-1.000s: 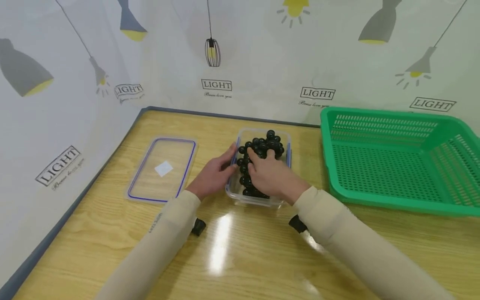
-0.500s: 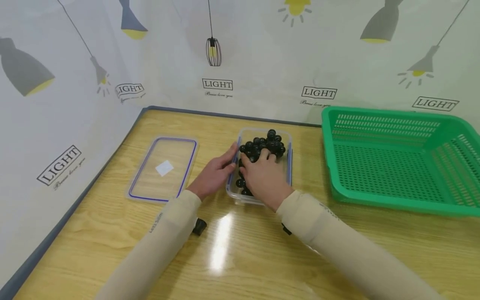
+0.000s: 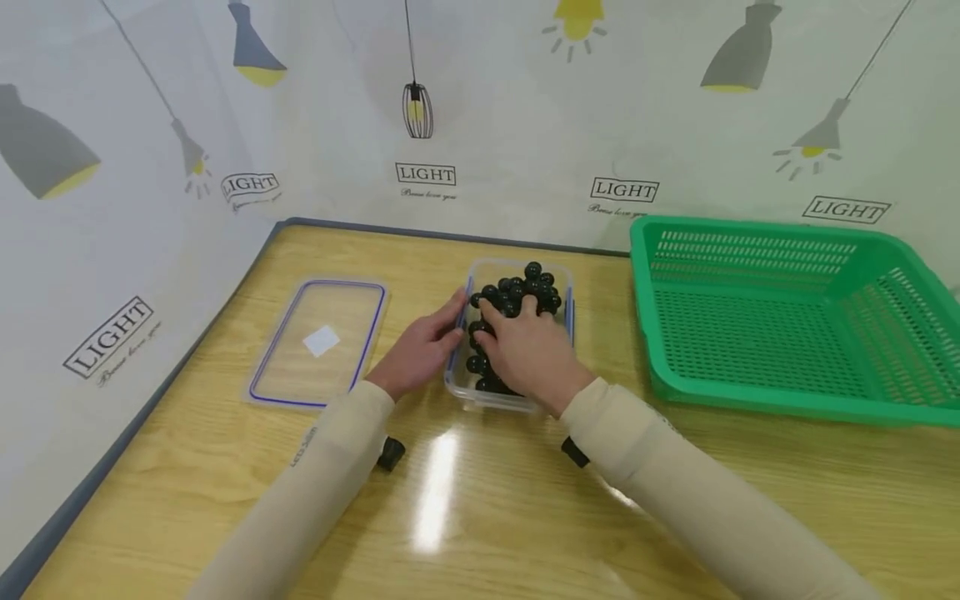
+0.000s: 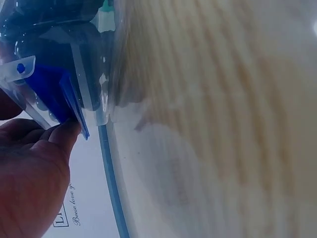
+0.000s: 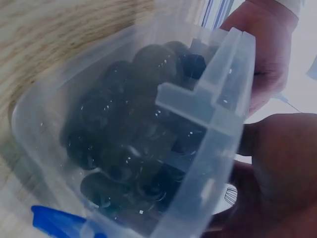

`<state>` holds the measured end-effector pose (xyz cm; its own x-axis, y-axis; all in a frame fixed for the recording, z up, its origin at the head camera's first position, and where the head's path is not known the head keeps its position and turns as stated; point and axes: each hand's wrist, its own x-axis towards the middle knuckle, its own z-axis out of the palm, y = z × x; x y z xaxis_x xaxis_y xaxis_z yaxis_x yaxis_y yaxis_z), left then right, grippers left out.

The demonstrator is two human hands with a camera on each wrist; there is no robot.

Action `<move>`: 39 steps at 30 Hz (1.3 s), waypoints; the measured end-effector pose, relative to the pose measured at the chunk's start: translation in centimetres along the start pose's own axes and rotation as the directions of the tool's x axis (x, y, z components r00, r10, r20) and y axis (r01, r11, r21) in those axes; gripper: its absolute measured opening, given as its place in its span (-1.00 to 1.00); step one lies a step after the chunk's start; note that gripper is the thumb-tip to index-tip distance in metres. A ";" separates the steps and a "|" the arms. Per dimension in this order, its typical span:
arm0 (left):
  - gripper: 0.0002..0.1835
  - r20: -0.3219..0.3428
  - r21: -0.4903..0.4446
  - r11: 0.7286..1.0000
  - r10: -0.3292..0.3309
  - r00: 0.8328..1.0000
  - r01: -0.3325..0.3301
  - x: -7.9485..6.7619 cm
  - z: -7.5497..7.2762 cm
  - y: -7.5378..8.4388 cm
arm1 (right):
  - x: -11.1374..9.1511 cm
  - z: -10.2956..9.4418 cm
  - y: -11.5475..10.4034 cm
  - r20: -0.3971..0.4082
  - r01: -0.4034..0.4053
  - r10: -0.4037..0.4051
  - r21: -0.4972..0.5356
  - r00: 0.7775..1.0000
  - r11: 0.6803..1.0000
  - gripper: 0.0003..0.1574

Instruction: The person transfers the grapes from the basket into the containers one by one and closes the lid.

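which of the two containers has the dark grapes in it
The clear box, the one the left hand touches: dark grapes lie inside it, while the green basket, farther right, shows only its bare floor.

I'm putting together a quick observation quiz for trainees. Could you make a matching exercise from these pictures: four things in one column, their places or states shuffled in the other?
Column one
1. Lid
2. Green basket
3. Left hand
4. Right hand

Column two
A. touches the side of the clear container
B. stands to the right of the container
C. has fingers on the dark, grape-like balls
D. lies flat on the table, off the container

Right pairs
1-D, 2-B, 3-A, 4-C
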<state>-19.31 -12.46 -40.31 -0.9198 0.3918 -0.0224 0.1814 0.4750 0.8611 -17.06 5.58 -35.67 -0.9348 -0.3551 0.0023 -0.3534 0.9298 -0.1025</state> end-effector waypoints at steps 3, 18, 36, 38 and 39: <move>-0.39 0.004 0.018 1.000 0.006 1.000 -0.006 0.1 -0.4 0.1 | -0.1 -0.4 -0.2 -0.050 -0.011 0.011 -0.009 0.999 1.000 -0.30; -0.24 -0.204 0.093 0.959 -0.246 0.947 0.269 -6.0 -13.4 -2.7 | -1.1 -2.0 -11.6 0.087 0.003 -0.102 0.747 0.991 0.665 -0.04; 0.07 -0.137 0.010 0.870 -0.487 0.862 0.493 -9.0 -17.0 -8.6 | 4.1 5.1 -15.5 0.336 -0.355 0.131 0.918 0.933 0.175 -0.13; 0.06 -0.187 0.057 0.858 -0.493 0.850 0.511 -8.8 -16.9 -8.7 | 4.7 5.3 -15.0 0.306 -0.327 0.137 0.929 0.942 0.174 -0.15; 0.05 -0.214 0.072 0.853 -0.492 0.844 0.516 -8.7 -16.9 -8.7 | 4.9 5.3 -14.8 0.293 -0.314 0.138 0.933 0.946 0.174 -0.16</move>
<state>-18.71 -33.30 -39.03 -0.9398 -0.0720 -0.3342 -0.2952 0.6640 0.6870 -16.21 -10.44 -39.42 -0.9234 -0.2357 -0.3031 0.2640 0.1835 -0.9469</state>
